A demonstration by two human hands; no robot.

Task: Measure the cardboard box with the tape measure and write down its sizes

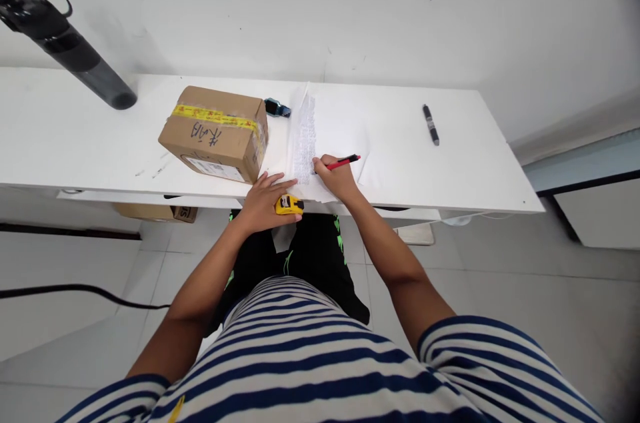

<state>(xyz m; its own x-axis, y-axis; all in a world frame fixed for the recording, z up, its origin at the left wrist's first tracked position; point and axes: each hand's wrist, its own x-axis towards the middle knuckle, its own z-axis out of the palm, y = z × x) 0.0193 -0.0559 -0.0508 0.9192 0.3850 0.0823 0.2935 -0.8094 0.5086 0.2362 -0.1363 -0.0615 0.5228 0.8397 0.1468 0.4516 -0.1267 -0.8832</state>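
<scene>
My right hand (338,176) is closed around a red pen (346,161) with a black end. Its tip side points at a sheet of paper (304,136) covered with dense handwriting in its left part. At the front edge of the desk, my left hand (265,205) has its fingers spread over the edge and the paper's near corner. A yellow tape measure (289,205) with black parts sits between that thumb and the index finger. Just beyond the left fingertips stands a taped cardboard box (215,133) with black handwriting and a label.
A dark watch-like object (277,108) lies behind the box. Farther right on the white desk (465,169) rests a dark pen (431,125). A tall black bottle (85,59) with a loop handle stands at the far left. Under the desk another carton (155,211) shows.
</scene>
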